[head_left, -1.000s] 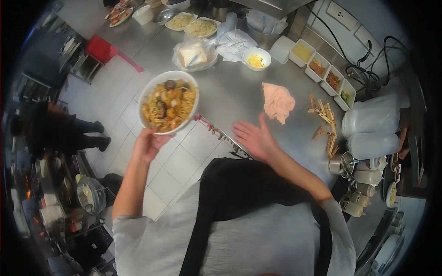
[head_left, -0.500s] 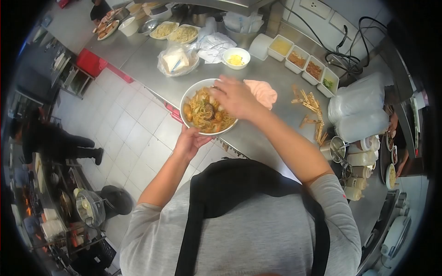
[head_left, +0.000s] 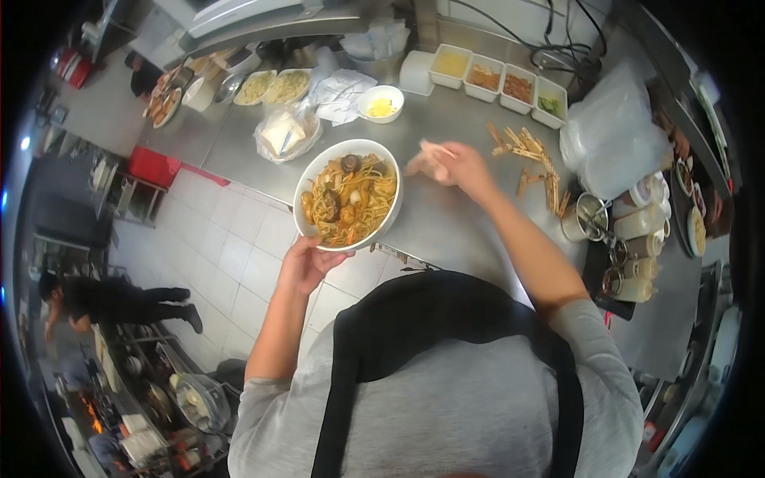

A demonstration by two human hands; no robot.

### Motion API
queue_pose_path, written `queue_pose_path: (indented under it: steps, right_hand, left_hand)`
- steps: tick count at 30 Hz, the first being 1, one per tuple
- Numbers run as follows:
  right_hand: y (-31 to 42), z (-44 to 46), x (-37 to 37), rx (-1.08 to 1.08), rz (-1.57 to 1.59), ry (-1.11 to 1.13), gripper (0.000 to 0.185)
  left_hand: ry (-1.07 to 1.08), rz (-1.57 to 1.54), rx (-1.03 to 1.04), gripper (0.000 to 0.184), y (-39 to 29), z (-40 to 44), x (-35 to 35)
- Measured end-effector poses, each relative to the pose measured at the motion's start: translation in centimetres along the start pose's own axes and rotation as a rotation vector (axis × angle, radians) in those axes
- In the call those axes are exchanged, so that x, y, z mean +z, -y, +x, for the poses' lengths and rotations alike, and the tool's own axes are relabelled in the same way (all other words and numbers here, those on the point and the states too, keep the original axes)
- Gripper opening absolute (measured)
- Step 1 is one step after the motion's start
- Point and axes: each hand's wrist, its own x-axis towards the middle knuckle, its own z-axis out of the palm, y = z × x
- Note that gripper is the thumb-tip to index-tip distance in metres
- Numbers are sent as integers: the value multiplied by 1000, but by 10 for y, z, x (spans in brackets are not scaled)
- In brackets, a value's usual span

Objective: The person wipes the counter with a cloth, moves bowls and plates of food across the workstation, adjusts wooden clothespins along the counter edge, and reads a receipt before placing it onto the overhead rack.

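My left hand (head_left: pixel 305 267) grips a white bowl (head_left: pixel 338 147) from below at its near left edge, thumb at the rim. The bowl is tilted toward me, at the counter's front edge. Stir-fried noodles (head_left: pixel 368 195) with dark mushroom pieces and other chunks fill it. Right of the bowl, apart from it, my right hand (head_left: pixel 468 169) is closed on a crumpled pale pink cloth (head_left: pixel 433 163) over the steel counter (head_left: pixel 446 231). The cloth is slightly blurred.
Behind stand a small bowl with yellow bits (head_left: pixel 380 106), a plastic bag (head_left: pixel 285 135) and white tubs of toppings (head_left: pixel 484 78). Wooden sticks (head_left: pixel 535 155), a metal pot (head_left: pixel 587 213) and bottles (head_left: pixel 637 267) are on the right. A person in black (head_left: pixel 119 301) is at left.
My right hand has left the bowl's rim, moved right and picked up the pink cloth from the counter. My left hand still holds the bowl, now tilted more toward me.
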Motion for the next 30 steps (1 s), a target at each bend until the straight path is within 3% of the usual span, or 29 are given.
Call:
queue_pose_path:
  steps: [1,3,6,16,20,24,25,27,29,30]
  right_hand:
    - [6,5,11,-61,349,2,15]
    - [31,9,28,-115,627,53,17]
    - [40,12,40,-248,484,103,19]
    - [10,-57,12,-608,-120,-353,25]
    - [5,-106,15,-617,-178,-334,27]
    - [-5,-128,3,-432,129,-142,24]
    - [-16,-121,-3,-314,254,-220,21]
    - [-30,-102,-26,-170,153,-375,16]
    - [-32,-81,-53,-337,-429,-452,11]
    - [-30,-73,-56,-330,-446,-417,11]
  left_hand:
    - [7,6,-15,60,-3,-4,3]
    - [55,-10,-80,60,-8,-7,6]
    - [72,-12,-99,61,-8,-8,17]
    - [79,34,-43,59,33,45,35]
    - [118,106,-10,60,43,58,45]
    - [37,97,42,64,56,65,62]
    - [40,99,36,62,60,69,63]
    - [41,90,29,60,70,78,63]
    - [-6,70,46,56,79,82,67]
    - [-28,60,55,54,83,85,69]
